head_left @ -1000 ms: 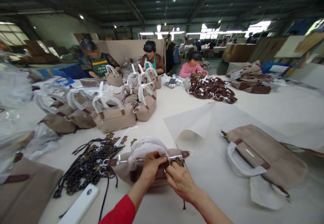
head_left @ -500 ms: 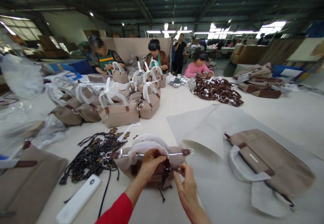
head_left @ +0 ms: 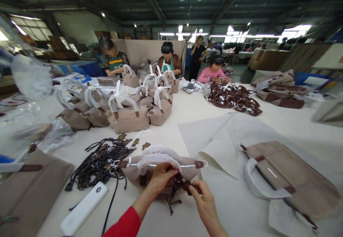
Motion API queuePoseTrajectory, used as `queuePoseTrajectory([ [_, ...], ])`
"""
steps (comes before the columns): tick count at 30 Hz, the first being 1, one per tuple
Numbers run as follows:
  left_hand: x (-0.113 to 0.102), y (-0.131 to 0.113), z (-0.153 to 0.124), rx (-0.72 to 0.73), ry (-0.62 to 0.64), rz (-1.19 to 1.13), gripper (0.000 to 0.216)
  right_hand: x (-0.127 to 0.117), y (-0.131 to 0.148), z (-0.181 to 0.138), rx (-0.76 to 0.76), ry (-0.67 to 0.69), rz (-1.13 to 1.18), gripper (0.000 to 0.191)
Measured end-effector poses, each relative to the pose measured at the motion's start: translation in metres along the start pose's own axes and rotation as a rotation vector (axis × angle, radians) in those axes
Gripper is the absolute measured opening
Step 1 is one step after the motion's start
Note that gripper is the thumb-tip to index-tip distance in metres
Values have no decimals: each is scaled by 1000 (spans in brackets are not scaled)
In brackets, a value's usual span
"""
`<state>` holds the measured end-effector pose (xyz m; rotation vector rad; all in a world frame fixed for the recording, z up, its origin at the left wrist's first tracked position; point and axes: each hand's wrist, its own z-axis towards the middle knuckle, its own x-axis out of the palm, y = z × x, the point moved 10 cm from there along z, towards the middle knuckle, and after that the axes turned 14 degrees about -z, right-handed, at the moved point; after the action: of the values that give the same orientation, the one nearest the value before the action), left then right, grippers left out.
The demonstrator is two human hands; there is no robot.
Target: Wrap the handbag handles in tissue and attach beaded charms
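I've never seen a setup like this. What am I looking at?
No machine here: a person works bare-handed, and every picture comes from a camera worn on their head, looking forward and down. The left hand grips a beige bag near its wrapped handles; the right hand holds a small dark piece at the bag's front. Around them on the pale table lie dark cords, a long white device and, at right, another beige bag. Farther back are more bags and brown straps.
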<state>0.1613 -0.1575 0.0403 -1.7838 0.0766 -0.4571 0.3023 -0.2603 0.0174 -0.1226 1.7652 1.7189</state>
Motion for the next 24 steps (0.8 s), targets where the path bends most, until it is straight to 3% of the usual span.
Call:
queuePoseTrajectory([
  [3, 2, 6, -3, -54, 6, -32, 9, -29, 37, 11, -239, -138, -304, 16],
  [5, 0, 10, -6, -85, -3, -42, 11, -31, 68, 16, -439, -207, -544, 19],
  [7, -3, 14, -8, -113, -9, -43, 13, -26, 87, 23, -536, -202, -639, 23],
  [16, -6, 13, -18, -98, 7, 49, 15, -3, 116, 31, -732, -27, -532, 27],
  [24, 14, -8, -29, 34, 152, 288, 29, 4, 123, 26, -781, -2, -502, 30],
])
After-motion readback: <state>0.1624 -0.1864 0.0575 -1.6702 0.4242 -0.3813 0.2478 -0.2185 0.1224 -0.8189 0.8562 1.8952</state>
